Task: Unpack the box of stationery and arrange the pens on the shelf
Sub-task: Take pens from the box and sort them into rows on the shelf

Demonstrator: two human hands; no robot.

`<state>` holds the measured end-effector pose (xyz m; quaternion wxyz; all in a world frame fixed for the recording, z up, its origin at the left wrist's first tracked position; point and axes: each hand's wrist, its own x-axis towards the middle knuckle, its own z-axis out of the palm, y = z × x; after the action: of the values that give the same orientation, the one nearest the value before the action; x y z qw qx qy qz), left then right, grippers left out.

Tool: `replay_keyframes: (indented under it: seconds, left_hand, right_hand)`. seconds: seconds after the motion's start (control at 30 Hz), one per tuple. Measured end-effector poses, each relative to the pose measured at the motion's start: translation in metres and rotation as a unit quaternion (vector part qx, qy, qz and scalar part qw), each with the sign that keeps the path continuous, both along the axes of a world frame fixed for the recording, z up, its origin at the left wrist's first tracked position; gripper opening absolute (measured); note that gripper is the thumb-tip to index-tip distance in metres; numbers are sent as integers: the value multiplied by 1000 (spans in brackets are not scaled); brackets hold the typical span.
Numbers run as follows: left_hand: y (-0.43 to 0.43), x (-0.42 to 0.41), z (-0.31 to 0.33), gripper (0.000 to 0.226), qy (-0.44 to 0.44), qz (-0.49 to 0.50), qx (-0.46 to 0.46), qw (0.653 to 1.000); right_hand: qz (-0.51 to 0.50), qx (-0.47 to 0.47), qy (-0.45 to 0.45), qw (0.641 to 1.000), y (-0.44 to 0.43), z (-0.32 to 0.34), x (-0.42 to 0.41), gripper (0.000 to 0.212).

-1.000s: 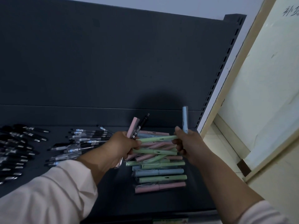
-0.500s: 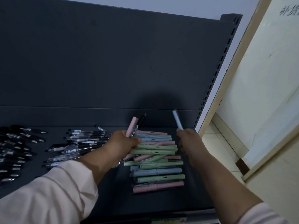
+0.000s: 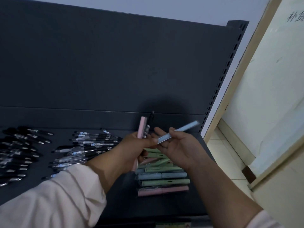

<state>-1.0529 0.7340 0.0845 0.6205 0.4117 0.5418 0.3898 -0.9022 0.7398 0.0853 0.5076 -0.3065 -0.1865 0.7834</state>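
My left hand (image 3: 131,148) grips a pink pen (image 3: 141,129) and a black pen (image 3: 148,125), both pointing up. My right hand (image 3: 179,147) is turned palm up just right of it, and a light blue pen (image 3: 181,130) lies across its fingers, tilted up to the right, held by the thumb. Below both hands a stack of pastel pens (image 3: 162,176) in green, blue and pink lies on the dark shelf (image 3: 115,186). The hands hide the upper part of the stack.
Clear-barrelled black pens (image 3: 85,148) lie in a loose group left of the hands, and black pens (image 3: 18,148) are spread at the far left. The shelf's slotted upright (image 3: 225,76) bounds the right side; beyond it are a cream wall panel and tiled floor.
My right hand has turned palm up and moved close to my left hand, and the blue pen has swung from upright to a slant toward the right. The left hand still holds its pens.
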Motion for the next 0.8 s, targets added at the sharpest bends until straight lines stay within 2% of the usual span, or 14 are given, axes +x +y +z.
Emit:
replay_keyframes:
  seconds: [0.07,0.13,0.2,0.3,0.37,0.43,0.53,0.6,0.67,0.7,0.73,0.8]
  left_hand:
    - [1,-5,0,22,6,6,-2,1000]
    - [-1,-7,0,12,21,-1,9,1000]
    - [-1,-9,0,8,40,-3,15,999]
    - [0,-12,-4,14,76,9,9,997]
    - [1,-13,-5,15,63,27,-9,998]
    - [2,-14,-4,15,36,37,-31,998]
    - [1,-16,-4,16,6,33,-48,998]
    - [2,-17,-6,16,-15,26,-49,998]
    - [1,-18,-6,13,-20,26,-39,999]
    - [0,-18,-5,11,-22,26,-36,999]
    - [-1,-19,-4,9,-26,27,-34,999]
    - [-4,-21,-3,7,-47,38,-31,998]
  right_hand:
    - [10,-1,-14,1000,-1,-2,3,12]
    - [-17,-7,-69,997,0,-6,3,9]
    - [-98,-18,-124,987,5,-11,5,10]
    - [-206,-32,-155,966,10,-20,17,16]
    - [-206,-26,-202,957,8,-28,25,19]
    - [-162,-15,-283,945,5,-34,26,21]
    - [-132,0,-405,905,2,-38,25,29]
    - [-143,9,-478,867,2,-39,24,34]
    - [-131,24,-558,819,4,-41,23,49]
    - [-105,29,-619,777,5,-40,23,57]
    - [-75,30,-692,717,4,-39,23,57]
    - [-32,39,-805,591,-2,-32,19,46]
